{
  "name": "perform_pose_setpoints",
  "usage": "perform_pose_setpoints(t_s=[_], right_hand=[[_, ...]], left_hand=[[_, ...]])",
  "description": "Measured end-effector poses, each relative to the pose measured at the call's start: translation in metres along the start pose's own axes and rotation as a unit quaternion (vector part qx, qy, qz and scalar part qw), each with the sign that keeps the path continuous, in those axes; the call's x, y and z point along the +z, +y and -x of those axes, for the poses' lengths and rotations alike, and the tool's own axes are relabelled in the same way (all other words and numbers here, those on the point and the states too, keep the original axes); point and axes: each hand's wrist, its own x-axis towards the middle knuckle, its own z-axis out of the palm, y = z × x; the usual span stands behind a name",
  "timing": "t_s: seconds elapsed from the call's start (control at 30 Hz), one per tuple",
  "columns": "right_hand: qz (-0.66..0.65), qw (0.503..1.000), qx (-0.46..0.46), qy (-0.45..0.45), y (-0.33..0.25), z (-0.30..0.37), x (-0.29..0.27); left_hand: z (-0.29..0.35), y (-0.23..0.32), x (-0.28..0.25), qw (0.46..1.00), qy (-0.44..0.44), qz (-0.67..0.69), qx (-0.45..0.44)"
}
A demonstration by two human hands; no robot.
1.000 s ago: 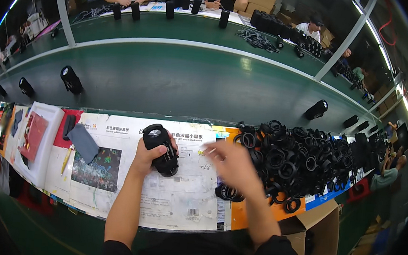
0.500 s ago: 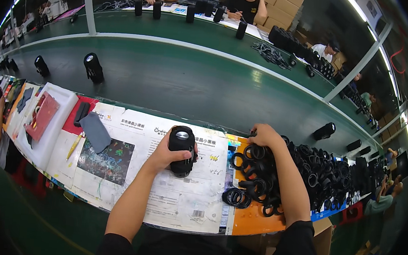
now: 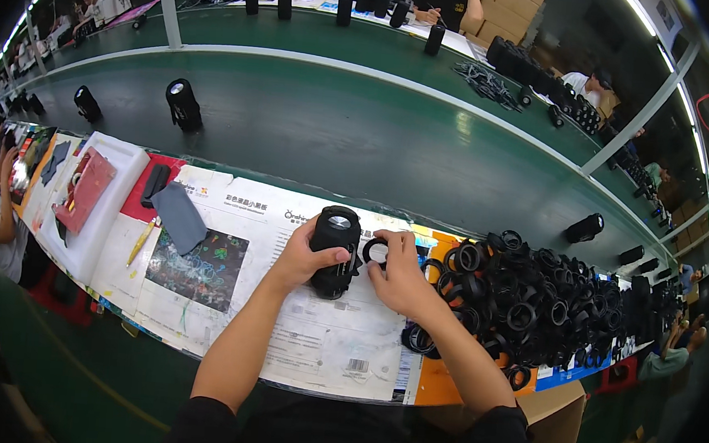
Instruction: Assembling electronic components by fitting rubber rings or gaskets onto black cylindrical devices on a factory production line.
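My left hand [image 3: 298, 259] is wrapped round a black cylindrical speaker [image 3: 336, 249], which has a shiny round disc at its top end. Close beside it on the right, my right hand [image 3: 404, 277] grips a black ring [image 3: 375, 253] between thumb and fingers. The ring is near the speaker's side; whether they touch I cannot tell. A large pile of similar black rings [image 3: 523, 305] lies to the right of my right forearm and behind it. Under the speaker is a worn white printed cardboard sheet [image 3: 311, 351].
Left lie a grey cloth [image 3: 178, 218], a yellow pen [image 3: 140, 245], a black block [image 3: 156, 183] and a white foam tray [image 3: 114, 203] with a red pouch [image 3: 90, 192]. Across the front runs a dark green conveyor belt [image 3: 335, 153] bearing black speakers [image 3: 183, 106]. Co-workers sit beyond it.
My right hand has come from the ring pile toward the speaker and now carries one ring. My left hand keeps its hold on the speaker. The whole view has shifted slightly.
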Motion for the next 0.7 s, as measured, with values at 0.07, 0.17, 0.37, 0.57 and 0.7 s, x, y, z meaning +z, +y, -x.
perform_pose_setpoints(t_s=[0.07,0.17,0.37,0.57,0.7], right_hand=[[-0.059,0.995,-0.06,0.056,-0.004,0.002,0.008],[-0.002,0.995,-0.09,0.044,-0.007,0.016,0.005],[0.046,0.986,-0.13,-0.089,-0.001,0.044,-0.022],[0.064,0.985,-0.121,-0.105,-0.01,0.049,-0.028],[-0.006,0.991,-0.127,-0.03,-0.005,0.034,-0.043]], left_hand=[[0.003,-0.002,0.0,1.0,0.004,0.0,0.023],[0.004,-0.002,-0.002,0.999,0.006,0.0,0.039],[0.004,0.014,0.01,0.995,-0.05,0.089,0.006],[-0.001,-0.001,0.006,0.997,-0.052,0.033,0.046],[-0.002,-0.012,-0.001,0.998,-0.044,0.001,0.053]])
